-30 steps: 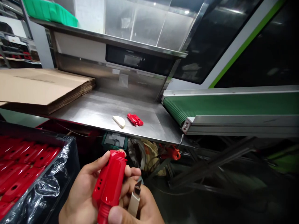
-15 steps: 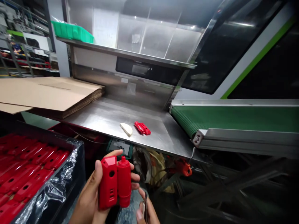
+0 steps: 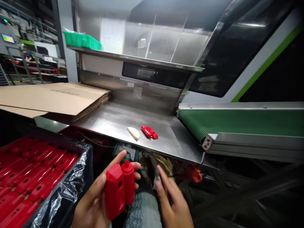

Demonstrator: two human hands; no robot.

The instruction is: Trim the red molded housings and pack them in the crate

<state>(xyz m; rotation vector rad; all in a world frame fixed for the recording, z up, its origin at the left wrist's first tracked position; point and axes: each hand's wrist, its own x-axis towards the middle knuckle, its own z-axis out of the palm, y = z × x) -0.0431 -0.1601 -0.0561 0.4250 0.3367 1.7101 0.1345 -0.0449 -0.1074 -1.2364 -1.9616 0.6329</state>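
My left hand is closed around a glossy red plastic moulding, made of a box-shaped half with a round hole beside a cylinder with a stub on top. My right hand is to its right, apart from it, thumb and fingers drawn together on a thin dark tool that is mostly hidden and blurred. Beyond them, on the steel bench, lies a similar red moulding. Beside it is a cream half-round piece.
At left, a plastic-lined dark bin holds rows of red mouldings. Flat cardboard sheets lie stacked on the bench. A green conveyor belt runs at right. On the shelf above sits a green tray. An orange-handled object hangs below.
The red moulding in my left hand has tilted and turned slightly. My right hand has moved up and right, further into view. The whole scene has shifted a little right and down.
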